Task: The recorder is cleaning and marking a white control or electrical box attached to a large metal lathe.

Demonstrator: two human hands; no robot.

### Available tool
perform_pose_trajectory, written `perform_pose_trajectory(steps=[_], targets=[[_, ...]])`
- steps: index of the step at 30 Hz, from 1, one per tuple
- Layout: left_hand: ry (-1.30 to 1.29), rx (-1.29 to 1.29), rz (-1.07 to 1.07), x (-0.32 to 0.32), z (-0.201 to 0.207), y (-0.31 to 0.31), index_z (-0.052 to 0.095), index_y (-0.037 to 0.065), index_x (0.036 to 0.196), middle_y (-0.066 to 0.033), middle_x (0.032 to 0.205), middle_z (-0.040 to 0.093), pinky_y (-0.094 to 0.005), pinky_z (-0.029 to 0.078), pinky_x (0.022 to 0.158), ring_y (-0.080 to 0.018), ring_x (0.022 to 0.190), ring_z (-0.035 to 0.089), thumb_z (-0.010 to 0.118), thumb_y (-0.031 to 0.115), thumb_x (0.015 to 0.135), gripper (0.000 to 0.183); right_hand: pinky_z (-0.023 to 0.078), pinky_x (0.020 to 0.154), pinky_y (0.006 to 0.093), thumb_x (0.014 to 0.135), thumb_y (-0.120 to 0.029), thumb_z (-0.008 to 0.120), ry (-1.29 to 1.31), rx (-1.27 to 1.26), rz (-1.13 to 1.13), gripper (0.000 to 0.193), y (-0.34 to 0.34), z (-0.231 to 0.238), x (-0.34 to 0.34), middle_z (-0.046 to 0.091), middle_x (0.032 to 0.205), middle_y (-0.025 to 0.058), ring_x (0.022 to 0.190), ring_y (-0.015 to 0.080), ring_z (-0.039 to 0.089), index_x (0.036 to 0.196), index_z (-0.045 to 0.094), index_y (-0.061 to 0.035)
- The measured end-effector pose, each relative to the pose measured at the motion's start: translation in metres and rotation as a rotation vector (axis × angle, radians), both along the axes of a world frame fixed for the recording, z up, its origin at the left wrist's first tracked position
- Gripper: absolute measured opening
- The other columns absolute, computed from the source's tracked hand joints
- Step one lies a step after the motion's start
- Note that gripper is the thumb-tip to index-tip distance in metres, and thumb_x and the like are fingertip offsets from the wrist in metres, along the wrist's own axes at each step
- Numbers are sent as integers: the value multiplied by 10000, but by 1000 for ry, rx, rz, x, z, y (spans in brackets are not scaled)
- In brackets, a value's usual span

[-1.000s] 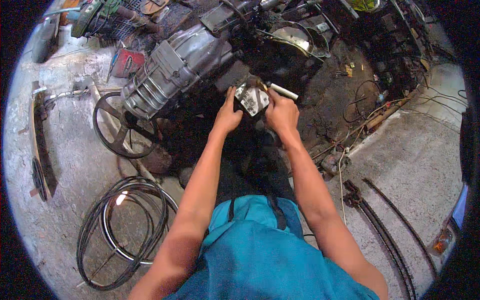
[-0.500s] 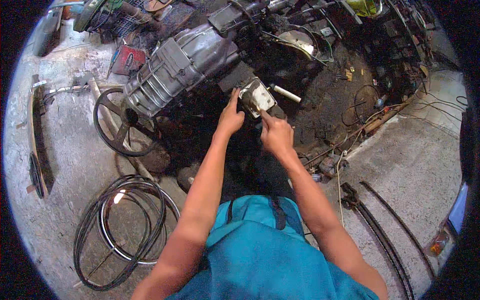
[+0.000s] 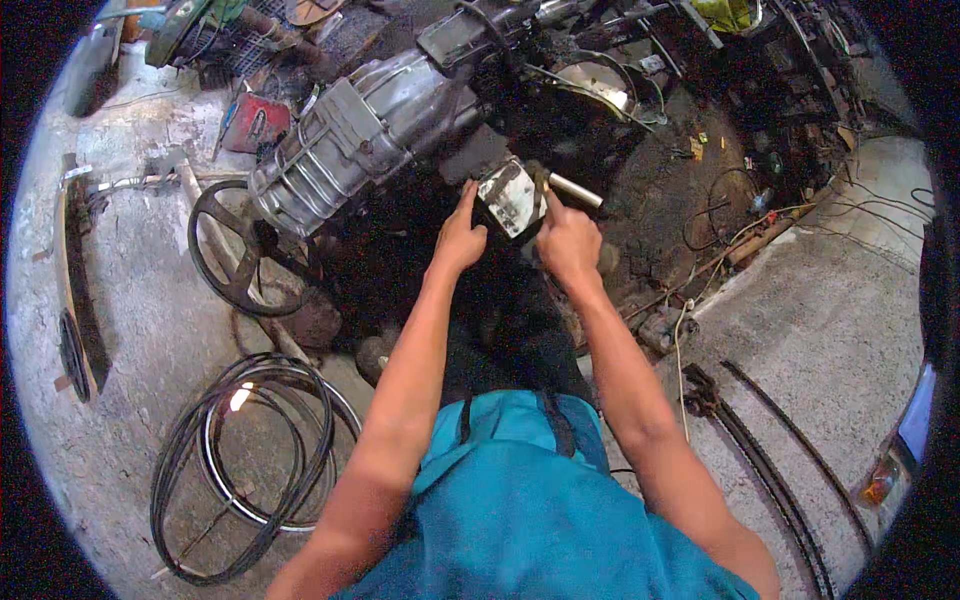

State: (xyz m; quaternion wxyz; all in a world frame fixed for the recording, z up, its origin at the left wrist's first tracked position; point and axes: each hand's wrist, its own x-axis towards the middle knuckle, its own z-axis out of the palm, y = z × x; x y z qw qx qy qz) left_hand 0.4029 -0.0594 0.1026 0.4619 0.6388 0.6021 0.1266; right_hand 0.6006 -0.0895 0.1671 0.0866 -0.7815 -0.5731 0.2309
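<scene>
The straight-fingered left hand [image 3: 461, 240] touches the smudged white angular block [image 3: 511, 200] at its left; the right hand [image 3: 570, 245] is curled opposite, hold unclear.

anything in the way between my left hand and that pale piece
Nothing visible: the left hand is at the left edge of the pale piece, with the right hand at its opposite side.

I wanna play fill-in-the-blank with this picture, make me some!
1. A squarish ____ piece, smudged black, sits between the left hand and right hand.
2. The silvery cylinder is nearest the ____ hand.
3. The black spoked wheel lies in the picture's ____ half.

Missing words: white; right; left.
</scene>
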Motion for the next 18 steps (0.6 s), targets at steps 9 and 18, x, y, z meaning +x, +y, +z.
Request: perform_pose_trajectory(steps=[9, 18], targets=[[196, 96, -1, 25, 22, -11, 222, 127, 1572, -193, 1629, 176, -467, 362, 1136, -442, 1402, 356, 557, 31, 772, 872, 542, 725, 514, 889, -176, 586, 132, 132, -86, 370, 0, 4, -7, 706, 879, 191, 792, 409, 679, 1252, 657, -196], [320, 213, -30, 28, 24, -23, 363, 250, 1532, -197, 1633, 158, -526, 318, 1165, -568, 1409, 242, 583, 56, 758, 828, 538, 685, 522, 888, -175, 596, 209, 175, -66, 317, -10, 25, 6, 698, 850, 197, 771, 405, 679, 1189, 693, -175]])
